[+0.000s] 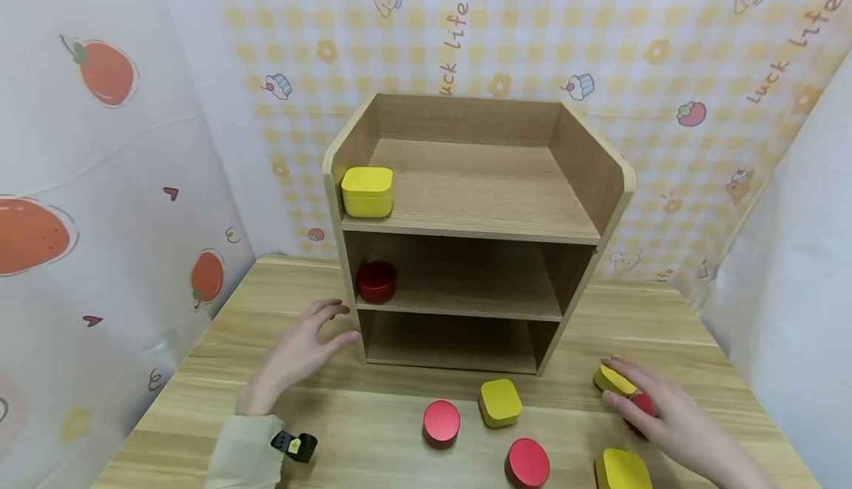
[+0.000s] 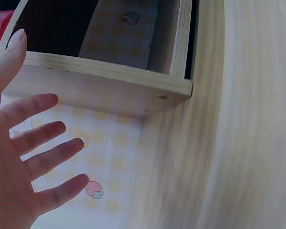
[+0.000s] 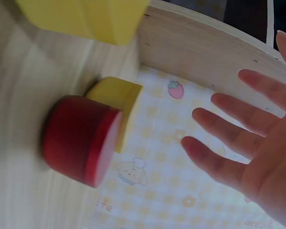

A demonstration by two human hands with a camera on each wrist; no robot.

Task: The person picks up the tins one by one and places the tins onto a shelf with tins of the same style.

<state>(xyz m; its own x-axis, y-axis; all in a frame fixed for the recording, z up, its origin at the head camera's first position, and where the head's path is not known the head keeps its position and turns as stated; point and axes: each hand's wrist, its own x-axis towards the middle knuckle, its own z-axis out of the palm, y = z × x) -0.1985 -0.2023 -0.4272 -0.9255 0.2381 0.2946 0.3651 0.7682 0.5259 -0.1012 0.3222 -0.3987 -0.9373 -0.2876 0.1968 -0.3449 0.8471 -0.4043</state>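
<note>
My left hand [image 1: 299, 352] is held beside the lower left side of a wooden shelf [image 1: 486, 189], fingers spread and nothing in them. In the left wrist view its fingers [image 2: 47, 160] stretch out near the shelf's side panel. On the right, my right hand [image 1: 668, 419] hovers over a red round tin [image 1: 643, 403] and a yellow rounded-square tin [image 1: 612, 381], partly hiding both. The right wrist view has this red tin [image 3: 76, 138] in front of the yellow one [image 3: 115, 98], with the straight fingers [image 3: 229, 126] apart from them.
A yellow tin [image 1: 367, 193] sits on the shelf's top level at left, and a dark red tin [image 1: 376, 282] on the middle level below. On the table stand two red tins [image 1: 441, 422] [image 1: 527, 463] and two yellow tins [image 1: 500, 402] [image 1: 623, 470]. Patterned cloth [image 1: 426, 23] hangs behind.
</note>
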